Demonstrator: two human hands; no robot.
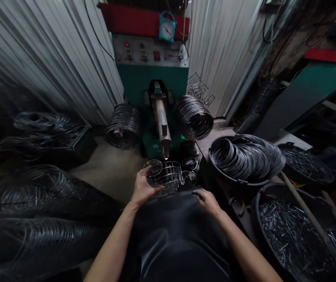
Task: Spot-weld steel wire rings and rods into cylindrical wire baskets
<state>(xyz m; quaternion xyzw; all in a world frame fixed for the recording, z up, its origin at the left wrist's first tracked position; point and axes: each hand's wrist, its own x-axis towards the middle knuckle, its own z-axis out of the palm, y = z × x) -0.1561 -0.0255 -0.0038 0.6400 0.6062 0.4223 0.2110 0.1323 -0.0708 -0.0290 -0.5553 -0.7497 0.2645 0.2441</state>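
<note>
My left hand (142, 187) grips the left side of a round wire frame (172, 172), built of thin metal rings and short cross wires. The frame sits just below the electrode tip (166, 153) of a green welding machine (132, 84); whether they touch, I cannot tell. My right hand (207, 200) is closed at the edge of a black apron (182, 219), to the right of the frame. Its fingertips are pinched together, and what is between them is too dark and small to make out.
Wire ring coils (123, 125) hang left of the machine's arm, others (193, 117) right. A basin of rings (247, 158) and a tub of short metal pins (294, 231) stand at right. Stacked wire rings (47, 188) lie at left. A blue clock (167, 28) hangs above the panel.
</note>
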